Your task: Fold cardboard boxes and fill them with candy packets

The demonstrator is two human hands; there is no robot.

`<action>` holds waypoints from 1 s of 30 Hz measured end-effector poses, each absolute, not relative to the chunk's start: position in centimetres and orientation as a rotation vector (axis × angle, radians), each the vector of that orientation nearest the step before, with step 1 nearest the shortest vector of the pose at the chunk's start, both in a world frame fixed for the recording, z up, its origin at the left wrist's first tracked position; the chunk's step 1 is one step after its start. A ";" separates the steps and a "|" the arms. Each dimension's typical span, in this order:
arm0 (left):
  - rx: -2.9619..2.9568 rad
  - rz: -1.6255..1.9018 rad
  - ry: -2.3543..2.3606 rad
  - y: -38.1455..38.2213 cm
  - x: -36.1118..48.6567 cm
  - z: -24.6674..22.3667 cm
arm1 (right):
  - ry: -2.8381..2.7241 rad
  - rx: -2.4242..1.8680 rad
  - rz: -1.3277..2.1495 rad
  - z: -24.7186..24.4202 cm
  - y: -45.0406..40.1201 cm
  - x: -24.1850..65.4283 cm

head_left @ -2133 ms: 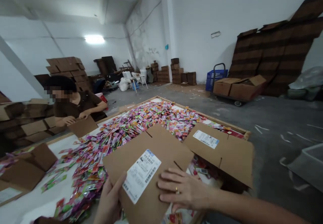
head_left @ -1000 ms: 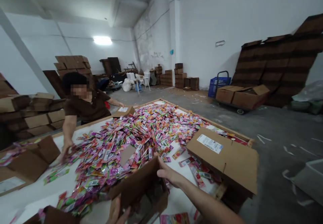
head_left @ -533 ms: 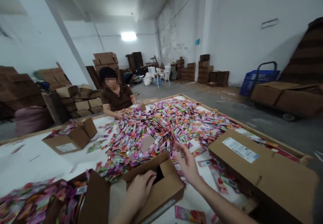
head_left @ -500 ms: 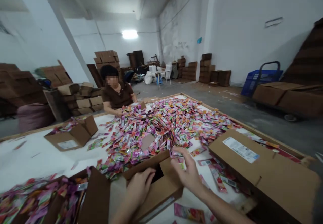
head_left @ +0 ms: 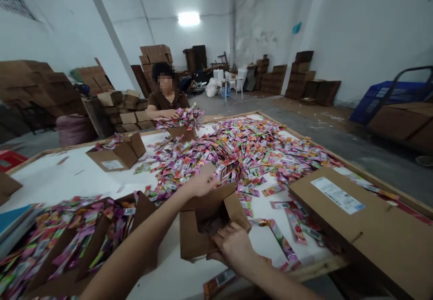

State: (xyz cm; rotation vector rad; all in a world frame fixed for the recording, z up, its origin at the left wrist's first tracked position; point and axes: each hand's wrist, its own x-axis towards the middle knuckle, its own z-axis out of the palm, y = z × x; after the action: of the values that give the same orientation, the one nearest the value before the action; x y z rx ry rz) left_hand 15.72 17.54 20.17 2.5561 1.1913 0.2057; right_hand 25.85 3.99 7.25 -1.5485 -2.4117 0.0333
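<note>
A small open cardboard box stands in front of me on the white tabletop, its flaps raised and its inside dark. My right hand grips its near right wall, fingers over the rim and thumb outside. My left hand is above the box's far left edge, beside a plain piece of card on the heap. Its fingers are curled together; whether they hold anything is hidden. The heap of small printed sachets spreads just beyond. Loose sachets lie to the right of the box.
Filled divided boxes stand at left, and a large closed carton at right. Another box of sachets is farther left. Across the table, a person has their hands at a heaped box. A wooden rim edges the table.
My left hand has moved from the box opening to its far side. My right hand has come down onto the near wall. The box is turned and more open. The co-worker's box is now heaped.
</note>
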 end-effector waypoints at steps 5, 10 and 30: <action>2.630 0.042 1.155 14.3 16.6 16.1 | -2.202 -1.364 -0.061 6.2 3.6 26.0; 2.714 0.054 1.340 13.5 16.4 13.2 | -2.019 -1.220 -0.259 5.9 4.2 25.4; 2.502 0.015 1.162 8.5 10.3 16.8 | -2.074 -1.065 -0.002 9.4 2.8 28.4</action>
State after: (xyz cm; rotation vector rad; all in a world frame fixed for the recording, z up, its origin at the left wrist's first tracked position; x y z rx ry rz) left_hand 10.34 8.48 16.76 2.5015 1.1618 0.0147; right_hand 28.37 2.79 9.39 -1.0648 -2.0744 -0.0023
